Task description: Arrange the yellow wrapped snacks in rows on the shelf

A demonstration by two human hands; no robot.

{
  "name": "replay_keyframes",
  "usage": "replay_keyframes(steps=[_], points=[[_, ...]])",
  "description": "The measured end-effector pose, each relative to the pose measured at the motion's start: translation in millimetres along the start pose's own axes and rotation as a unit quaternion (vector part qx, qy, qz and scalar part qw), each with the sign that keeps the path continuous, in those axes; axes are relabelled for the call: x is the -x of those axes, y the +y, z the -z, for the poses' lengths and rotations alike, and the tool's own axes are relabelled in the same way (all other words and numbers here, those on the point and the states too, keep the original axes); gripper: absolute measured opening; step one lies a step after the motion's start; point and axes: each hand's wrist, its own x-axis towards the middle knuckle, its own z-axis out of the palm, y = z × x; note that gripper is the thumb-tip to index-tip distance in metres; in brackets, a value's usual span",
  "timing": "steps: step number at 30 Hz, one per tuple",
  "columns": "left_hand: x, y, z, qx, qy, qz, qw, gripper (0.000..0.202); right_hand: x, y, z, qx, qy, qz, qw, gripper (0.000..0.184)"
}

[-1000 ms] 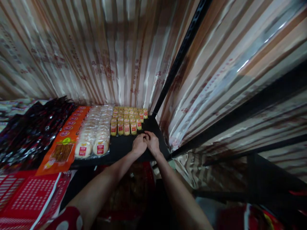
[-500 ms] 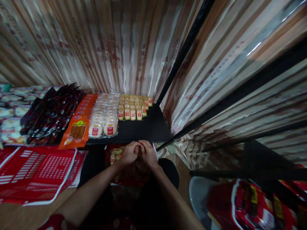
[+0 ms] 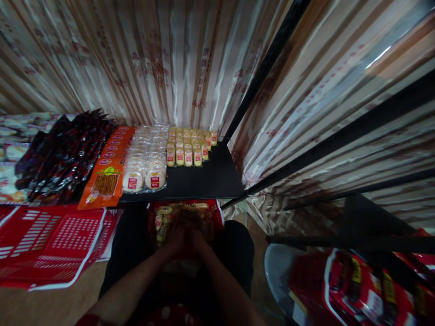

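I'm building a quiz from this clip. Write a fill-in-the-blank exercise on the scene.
1. The left hand and right hand meet inside a ____ basket of snack packs.
2. That basket sits just below the front edge of the ____ shelf.
3. On the shelf, the round white cakes lie between the small yellow packs and the ____ packet.
Missing words: red; black; orange.

red basket (image 3: 219, 213), striped beige curtain (image 3: 176, 63)

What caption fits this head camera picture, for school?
The left hand and right hand close together over a red basket of snacks, by a black shelf.
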Motion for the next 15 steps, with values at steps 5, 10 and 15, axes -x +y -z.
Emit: replay_keyframes(steps=[5, 10, 15], points=[[-4, -13, -6.1, -0.022, -0.015, 0.015, 1.0, 0.039, -12, -1, -18, 0.0, -0.009, -0.094, 0.995, 0.039], [-7, -22, -16.7, -0.035, 0.006, 0.014, 0.999, 0.038, -14, 1, -23, -0.02, 0.023, -0.128, 0.991, 0.044], [-7, -23, -22.5, -0.019, 0.018, 0.045, 0.999, 0.035, -12, -2, -16, -0.04, 0.051, -0.094, 0.993, 0.041]])
